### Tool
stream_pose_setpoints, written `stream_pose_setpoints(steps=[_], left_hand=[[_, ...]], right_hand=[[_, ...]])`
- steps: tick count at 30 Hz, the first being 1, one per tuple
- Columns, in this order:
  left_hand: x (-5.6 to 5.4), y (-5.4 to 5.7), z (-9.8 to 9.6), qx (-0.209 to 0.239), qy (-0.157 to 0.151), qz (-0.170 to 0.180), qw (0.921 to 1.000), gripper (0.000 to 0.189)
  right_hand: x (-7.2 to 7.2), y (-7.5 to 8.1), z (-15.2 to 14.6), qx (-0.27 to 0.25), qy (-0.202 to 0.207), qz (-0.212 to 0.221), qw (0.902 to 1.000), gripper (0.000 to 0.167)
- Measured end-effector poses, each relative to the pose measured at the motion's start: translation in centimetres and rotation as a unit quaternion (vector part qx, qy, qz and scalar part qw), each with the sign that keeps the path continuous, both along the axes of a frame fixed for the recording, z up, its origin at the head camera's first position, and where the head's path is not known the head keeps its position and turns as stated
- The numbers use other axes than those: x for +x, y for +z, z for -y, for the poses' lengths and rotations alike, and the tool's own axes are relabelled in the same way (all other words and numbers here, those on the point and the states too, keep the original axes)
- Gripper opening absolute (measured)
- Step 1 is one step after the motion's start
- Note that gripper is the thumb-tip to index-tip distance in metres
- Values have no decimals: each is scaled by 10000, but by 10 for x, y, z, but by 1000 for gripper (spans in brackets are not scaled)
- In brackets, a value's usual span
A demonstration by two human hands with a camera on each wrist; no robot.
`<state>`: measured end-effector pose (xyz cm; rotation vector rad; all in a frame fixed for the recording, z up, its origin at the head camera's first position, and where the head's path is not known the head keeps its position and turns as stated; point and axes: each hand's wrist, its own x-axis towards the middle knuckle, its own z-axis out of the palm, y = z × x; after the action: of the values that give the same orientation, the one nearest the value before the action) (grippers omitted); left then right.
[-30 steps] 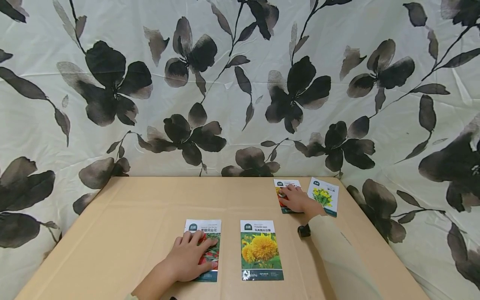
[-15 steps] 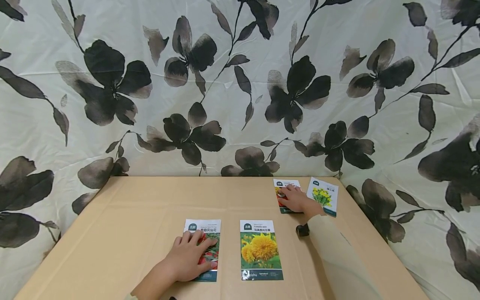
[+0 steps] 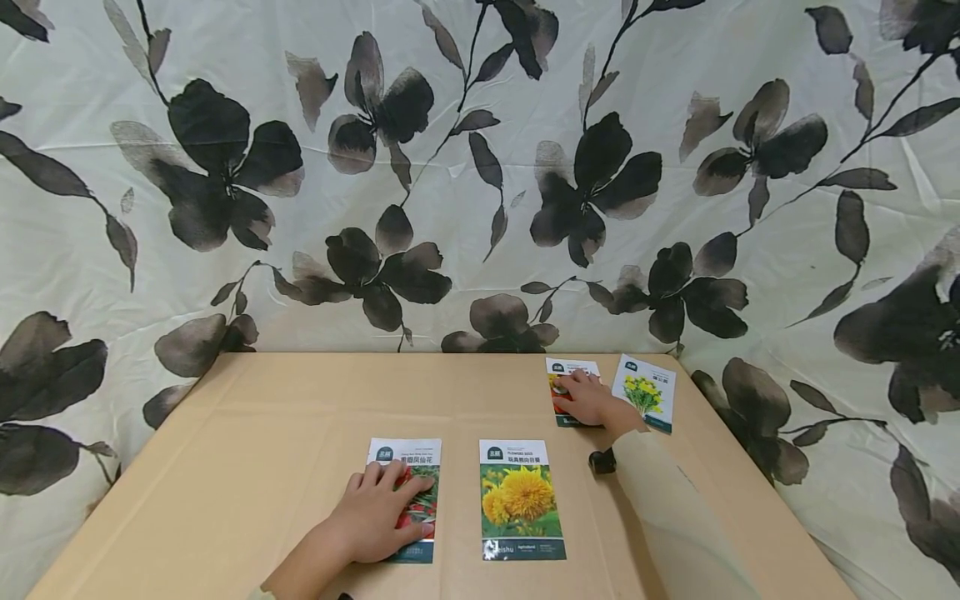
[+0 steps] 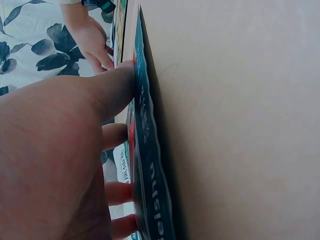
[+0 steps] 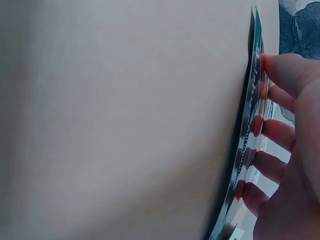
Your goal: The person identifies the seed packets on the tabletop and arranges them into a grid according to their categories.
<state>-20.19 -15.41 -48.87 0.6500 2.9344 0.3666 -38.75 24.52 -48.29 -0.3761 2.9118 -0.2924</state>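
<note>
While the left hand (image 3: 378, 512) presses on a red-flower seed packet (image 3: 424, 502) at the near side of the desk (image 3: 225, 467), the right hand (image 3: 592, 400) reaches to the far right and does the same on another packet with red on its front (image 3: 573, 365). Neither hand grips: the fingers of both are spread, the tips resting on the printed faces rather than curling round the edges. The wrist views show this closely, with the thumb and fingertips set down along each packet; such a spread probably serves to hold the thin, slightly wavy packets flat and to keep them from sliding. The big yellow-flower packet (image 3: 522, 500) lies untouched between the hands, beside the left one's packet, squared up with it and with bare desk between, which seems meant to leave both fronts readable. At the far right, the small yellow-flower packet (image 3: 645, 392) sits just beside the right hand's packet, turned a little at an angle, as if placed less carefully. All four lie face up, their titles towards the far edge, presumably so that they read upright for the person. Behind the desk hangs a floral cloth (image 3: 480, 192).
</note>
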Motion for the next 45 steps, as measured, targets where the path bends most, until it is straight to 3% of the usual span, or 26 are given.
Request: stream_pose_setpoints(steps=[12, 22, 33, 39, 45], left_hand=[[-1, -1, 0, 30, -62, -137, 9999, 63], [1, 5, -1, -44, -49, 14, 10000, 66], [1, 0, 2, 118, -51, -9, 9999, 65], [-1, -8, 4, 174, -180, -144, 9996, 66], [0, -6, 3, 185, -124, -155, 9996, 64]], right_hand=[[-3, -7, -5, -58, 3, -103, 9999, 53], [6, 4, 6, 35, 97, -140, 9998, 53], [9, 4, 16, 7, 48, -127, 9999, 51], [10, 1, 20, 51, -34, -160, 9999, 50], [11, 0, 24, -3, -45, -128, 9999, 50]])
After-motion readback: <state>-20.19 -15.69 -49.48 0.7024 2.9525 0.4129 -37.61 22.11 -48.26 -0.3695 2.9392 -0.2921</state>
